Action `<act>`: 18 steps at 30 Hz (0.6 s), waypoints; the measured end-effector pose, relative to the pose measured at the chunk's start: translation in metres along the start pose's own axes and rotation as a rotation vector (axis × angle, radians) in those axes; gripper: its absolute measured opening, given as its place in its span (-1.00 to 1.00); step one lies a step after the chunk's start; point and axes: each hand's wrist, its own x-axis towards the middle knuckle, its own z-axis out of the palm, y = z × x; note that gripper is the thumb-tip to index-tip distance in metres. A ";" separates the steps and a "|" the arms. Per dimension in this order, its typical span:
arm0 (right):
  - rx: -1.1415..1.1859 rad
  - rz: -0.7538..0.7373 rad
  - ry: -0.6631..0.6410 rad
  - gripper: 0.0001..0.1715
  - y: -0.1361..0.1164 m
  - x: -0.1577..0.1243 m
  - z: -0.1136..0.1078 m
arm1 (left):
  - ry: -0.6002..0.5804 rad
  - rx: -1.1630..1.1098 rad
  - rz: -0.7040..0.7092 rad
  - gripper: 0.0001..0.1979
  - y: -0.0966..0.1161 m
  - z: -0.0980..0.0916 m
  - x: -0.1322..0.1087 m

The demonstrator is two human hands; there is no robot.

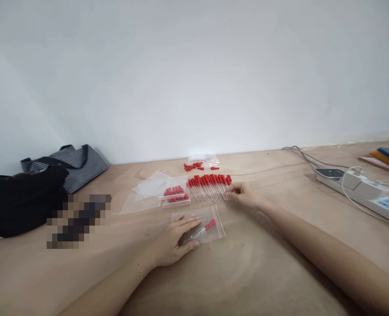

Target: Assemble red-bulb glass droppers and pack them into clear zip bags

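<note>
My left hand (178, 239) lies with its fingers spread on a clear zip bag (202, 215) with a red seal line. Inside that bag is a dropper with a red bulb (210, 224). My right hand (242, 195) is at the right end of a row of glass droppers (210, 189) with red bulbs, its fingers pinched together; what they hold, if anything, is too small to tell. Left of the row lie filled bags (175, 196) showing several red bulbs, beside flat clear bags (151, 185).
Loose red bulbs (192, 166) and more clear bags (204, 160) lie near the wall. At the left are a black bag (26, 202), a striped bag (82, 164) and a blurred dark object (80, 221). A power strip (375, 199) and colored books (388, 159) are at the right.
</note>
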 end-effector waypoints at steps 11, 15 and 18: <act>-0.177 0.325 0.232 -0.82 0.020 0.088 -0.011 | -0.016 -0.024 0.031 -0.59 -0.006 0.002 0.003; -0.171 0.401 0.203 -0.93 0.018 0.096 -0.008 | -0.010 -0.022 0.034 -0.57 -0.006 0.003 0.002; -0.124 0.462 0.222 -0.87 0.017 0.098 -0.008 | -0.010 -0.021 0.035 -0.57 -0.006 0.003 0.002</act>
